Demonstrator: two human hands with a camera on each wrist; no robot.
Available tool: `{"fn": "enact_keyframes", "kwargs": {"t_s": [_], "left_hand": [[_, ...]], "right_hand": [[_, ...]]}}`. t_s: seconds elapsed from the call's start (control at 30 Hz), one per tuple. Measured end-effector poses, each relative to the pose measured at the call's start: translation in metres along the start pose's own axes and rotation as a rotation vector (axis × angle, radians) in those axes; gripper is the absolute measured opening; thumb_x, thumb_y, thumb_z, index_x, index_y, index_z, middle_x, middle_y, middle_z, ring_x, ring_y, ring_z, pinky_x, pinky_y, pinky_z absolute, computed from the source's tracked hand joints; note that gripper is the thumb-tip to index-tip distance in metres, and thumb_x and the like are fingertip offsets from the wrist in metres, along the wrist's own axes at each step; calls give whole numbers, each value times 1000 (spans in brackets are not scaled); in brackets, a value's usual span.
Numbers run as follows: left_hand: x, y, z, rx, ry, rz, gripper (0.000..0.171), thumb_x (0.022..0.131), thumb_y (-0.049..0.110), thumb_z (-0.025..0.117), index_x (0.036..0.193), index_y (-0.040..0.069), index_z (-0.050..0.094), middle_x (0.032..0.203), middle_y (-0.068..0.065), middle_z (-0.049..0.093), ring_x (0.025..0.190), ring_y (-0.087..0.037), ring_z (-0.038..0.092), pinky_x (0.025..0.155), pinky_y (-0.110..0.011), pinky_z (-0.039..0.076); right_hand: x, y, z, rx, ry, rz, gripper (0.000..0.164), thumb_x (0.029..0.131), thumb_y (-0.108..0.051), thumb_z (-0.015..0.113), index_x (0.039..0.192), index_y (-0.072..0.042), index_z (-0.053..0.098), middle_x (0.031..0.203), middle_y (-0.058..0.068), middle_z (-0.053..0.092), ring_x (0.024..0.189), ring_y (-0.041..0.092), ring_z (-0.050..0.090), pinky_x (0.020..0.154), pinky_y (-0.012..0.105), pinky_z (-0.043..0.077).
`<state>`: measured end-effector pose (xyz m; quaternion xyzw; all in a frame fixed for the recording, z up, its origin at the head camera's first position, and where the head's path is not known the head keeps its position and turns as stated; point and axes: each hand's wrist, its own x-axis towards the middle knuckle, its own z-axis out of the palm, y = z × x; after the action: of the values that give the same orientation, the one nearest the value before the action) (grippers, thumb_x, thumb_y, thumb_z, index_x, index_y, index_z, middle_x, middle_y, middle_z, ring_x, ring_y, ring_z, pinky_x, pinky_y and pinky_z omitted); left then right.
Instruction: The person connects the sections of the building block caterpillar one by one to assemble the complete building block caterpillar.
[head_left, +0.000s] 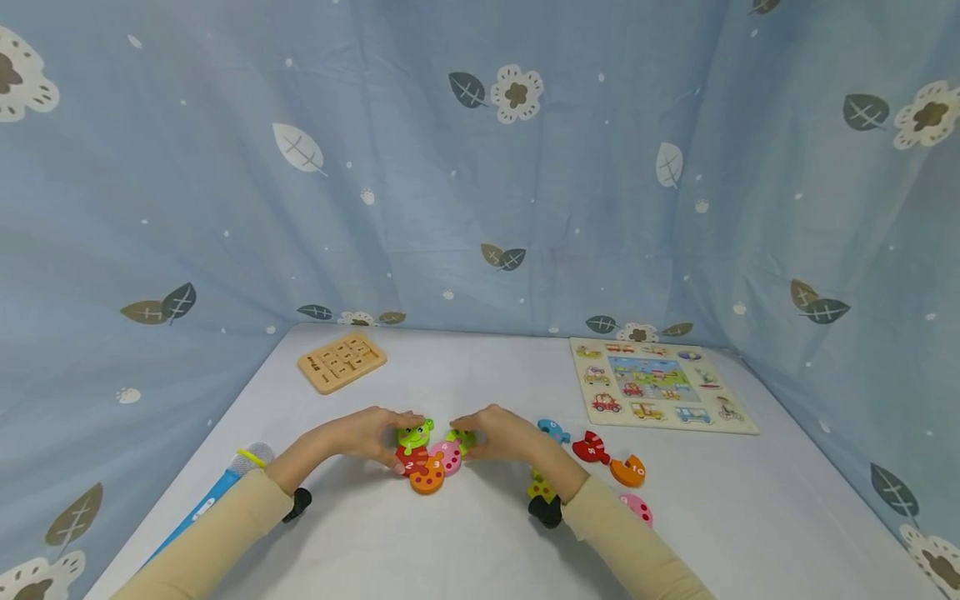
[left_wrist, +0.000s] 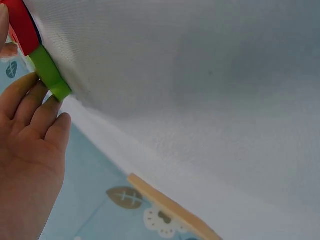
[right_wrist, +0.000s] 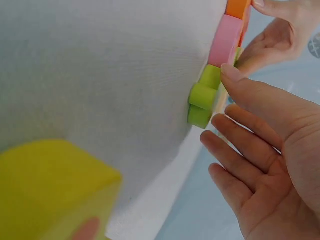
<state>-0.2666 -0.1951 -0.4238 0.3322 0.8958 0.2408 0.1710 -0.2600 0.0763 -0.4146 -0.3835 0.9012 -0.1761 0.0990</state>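
A curved row of joined number puzzle pieces lies on the white table. It runs from a green smiling head piece (head_left: 415, 435) through a red 2 piece (head_left: 412, 463), an orange 3 piece (head_left: 427, 477) and a pink 4 piece (head_left: 448, 457) to a green piece (right_wrist: 202, 97). My left hand (head_left: 367, 433) grips the left end, thumb by the red piece and fingertips against the green head's outer edge. At the other end, my right hand (head_left: 501, 432) holds the last green piece between thumb and fingers, partly hiding it in the head view.
Loose blue (head_left: 552, 430), red (head_left: 590, 447), orange 10 (head_left: 628, 472), pink (head_left: 637, 506) and yellow (right_wrist: 50, 185) pieces lie around my right forearm. A vehicle picture puzzle (head_left: 660, 383) lies back right, a wooden number board (head_left: 341, 362) back left. Beside my left forearm lies a blue toy microphone (head_left: 217, 492).
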Motion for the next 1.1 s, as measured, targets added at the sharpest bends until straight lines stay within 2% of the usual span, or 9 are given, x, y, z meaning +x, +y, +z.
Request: {"fn": "enact_keyframes", "kwargs": {"t_s": [0.5, 0.73, 1.1], "left_hand": [[-2, 1, 0, -2, 4, -3, 80, 72, 33, 85, 139, 5, 51, 146, -13, 45, 137, -34, 36, 110, -52, 30], [-1, 2, 0, 6, 4, -22, 80, 72, 32, 85, 139, 6, 52, 145, -13, 45, 137, -34, 36, 110, -52, 31], [-2, 1, 2, -3, 19, 3, 79, 71, 31, 86, 138, 4, 52, 144, -15, 46, 136, -35, 37, 109, -52, 32]], "right_hand": [[-12, -1, 1, 39, 31, 17, 49, 84, -21, 77, 129, -7, 62, 127, 3, 62, 120, 15, 57, 96, 25, 47], [-27, 3, -4, 86, 65, 54, 48, 85, -20, 75, 130, -9, 62, 129, 1, 62, 121, 18, 56, 97, 31, 48], [-53, 9, -10, 138, 103, 67, 49, 87, -20, 74, 131, -5, 60, 131, 5, 61, 123, 22, 54, 100, 40, 46]]}}
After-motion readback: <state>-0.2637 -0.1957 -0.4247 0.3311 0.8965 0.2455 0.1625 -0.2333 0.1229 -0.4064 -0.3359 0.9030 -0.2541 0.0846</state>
